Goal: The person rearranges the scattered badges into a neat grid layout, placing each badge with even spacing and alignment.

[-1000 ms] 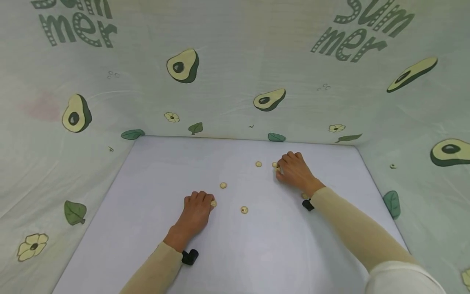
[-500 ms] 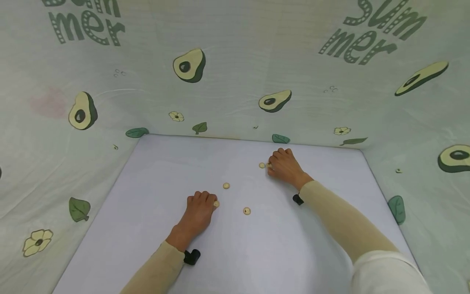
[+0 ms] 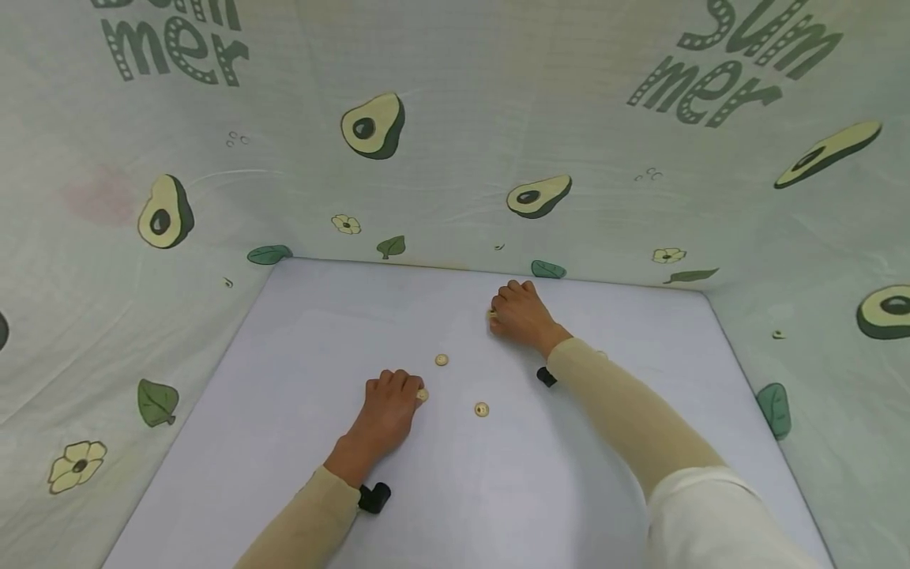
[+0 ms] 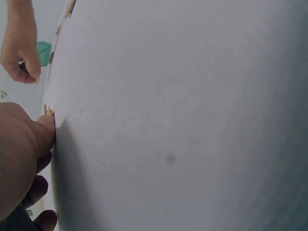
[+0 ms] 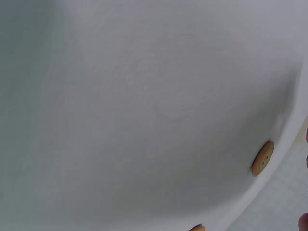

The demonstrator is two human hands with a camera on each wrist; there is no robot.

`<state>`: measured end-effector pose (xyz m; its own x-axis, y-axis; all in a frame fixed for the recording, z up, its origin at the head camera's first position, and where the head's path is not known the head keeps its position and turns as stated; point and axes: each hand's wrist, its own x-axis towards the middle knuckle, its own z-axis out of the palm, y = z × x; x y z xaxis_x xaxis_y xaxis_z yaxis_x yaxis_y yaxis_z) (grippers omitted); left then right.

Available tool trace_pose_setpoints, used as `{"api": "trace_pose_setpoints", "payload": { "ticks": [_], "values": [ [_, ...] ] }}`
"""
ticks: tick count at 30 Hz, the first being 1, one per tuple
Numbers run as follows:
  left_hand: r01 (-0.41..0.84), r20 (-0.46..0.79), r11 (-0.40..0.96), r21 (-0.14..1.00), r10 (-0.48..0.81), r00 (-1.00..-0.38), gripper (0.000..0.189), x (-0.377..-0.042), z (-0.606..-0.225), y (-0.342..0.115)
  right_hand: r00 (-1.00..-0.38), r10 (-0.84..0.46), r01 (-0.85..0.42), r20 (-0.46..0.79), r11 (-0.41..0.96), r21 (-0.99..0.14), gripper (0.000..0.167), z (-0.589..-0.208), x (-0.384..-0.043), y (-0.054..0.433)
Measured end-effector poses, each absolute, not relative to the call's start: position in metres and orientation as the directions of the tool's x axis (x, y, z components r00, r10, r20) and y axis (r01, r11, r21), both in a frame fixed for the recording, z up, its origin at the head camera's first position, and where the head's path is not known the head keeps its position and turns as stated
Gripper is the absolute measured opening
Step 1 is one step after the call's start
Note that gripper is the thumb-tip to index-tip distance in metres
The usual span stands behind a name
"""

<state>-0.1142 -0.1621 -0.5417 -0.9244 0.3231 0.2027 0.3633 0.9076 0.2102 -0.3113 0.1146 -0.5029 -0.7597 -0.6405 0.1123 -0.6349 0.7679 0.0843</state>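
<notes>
My left hand (image 3: 387, 408) rests low over the white tabletop, pinching a round wooden button (image 3: 423, 394) between thumb and fingers. The thumb also shows against this button's edge in the left wrist view. Farther back and to the right, my right hand (image 3: 522, 316) has its fingers curled, with a pale wooden button (image 3: 492, 314) at the fingertips. Two more buttons lie flat between the hands: one button (image 3: 441, 359) just beyond the left hand, another button (image 3: 482, 409) to its right. The right wrist view shows a wooden button (image 5: 263, 158) with small holes on the surface.
The white tabletop (image 3: 341, 308) meets a fabric backdrop (image 3: 455, 158) printed with avocados and leaves at its back and sides. Part of a pale disc (image 3: 602, 354) peeks out behind the right sleeve (image 3: 633, 419).
My right hand has moved left across the tabletop with a button at its fingertips, covering spots where buttons lay. The left hand keeps its place and its button; the head view shifts slightly.
</notes>
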Motion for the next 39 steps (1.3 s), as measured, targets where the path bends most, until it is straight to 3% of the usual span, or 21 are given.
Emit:
{"api": "trace_pose_setpoints", "payload": {
  "ticks": [21,39],
  "values": [
    [0.361,0.199,0.914,0.184,0.325,-0.925,0.018,-0.115,-0.542,-0.163,-0.788,-0.615,-0.613,0.026,0.788,0.051,0.023,-0.508,-0.315,0.083],
    [0.359,0.21,0.914,0.192,0.319,-0.924,0.021,-0.114,-0.541,-0.162,-0.787,-0.612,-0.612,0.072,0.79,0.035,0.022,-0.508,-0.312,0.081]
  ]
}}
